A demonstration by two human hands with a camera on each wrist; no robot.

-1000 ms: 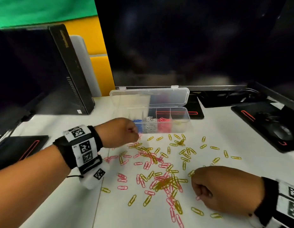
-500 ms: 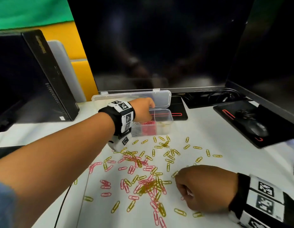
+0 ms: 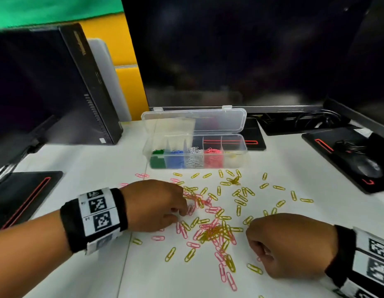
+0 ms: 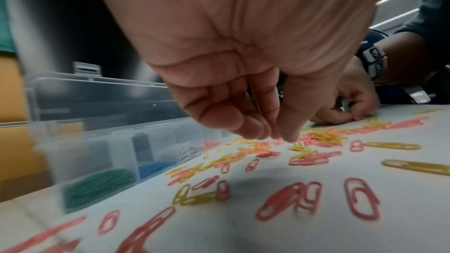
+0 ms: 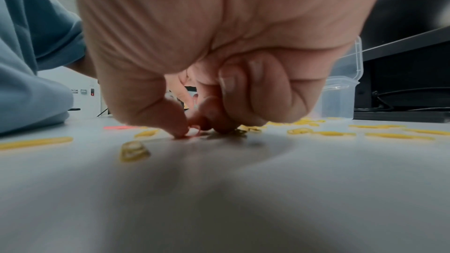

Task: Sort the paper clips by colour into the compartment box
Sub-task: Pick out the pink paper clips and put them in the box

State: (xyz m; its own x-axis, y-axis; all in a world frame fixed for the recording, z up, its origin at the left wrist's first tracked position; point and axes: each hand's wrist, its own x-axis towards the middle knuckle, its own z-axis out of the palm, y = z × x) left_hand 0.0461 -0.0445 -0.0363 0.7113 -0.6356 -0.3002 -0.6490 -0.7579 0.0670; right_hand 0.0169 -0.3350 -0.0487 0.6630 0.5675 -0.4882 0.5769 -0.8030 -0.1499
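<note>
Working over loose pink and yellow paper clips (image 3: 210, 231), spreading across the white table (image 3: 90, 160) and tangling thickest between the two hands. Pinching a pink clip (image 5: 192, 131) against the tabletop with the thumb and forefinger of the right hand (image 3: 290, 244), the other fingers curling tight into the palm. Hovering the left hand (image 3: 154, 205) low over the pink ones at the heap's left edge, fingertips (image 4: 287, 136) bunching together and pointing down; not possible to tell whether anything is caught between them. Standing just beyond the spread, apart from both hands: the clear compartment box (image 3: 234, 162), lid (image 3: 229, 121) tilting open toward the back, holding green, blue, white, pink and a few yellow clips in separate cells from left to right. Crowding the far edge: a dark monitor (image 3: 240, 50), a black computer case (image 3: 94, 82) at the left, a mouse (image 3: 369, 167) sitting on a black pad (image 3: 328, 145) at the right, another black pad (image 3: 25, 190) by the left forearm. Blocking the head view of the fingertips with the backs of both hands.
</note>
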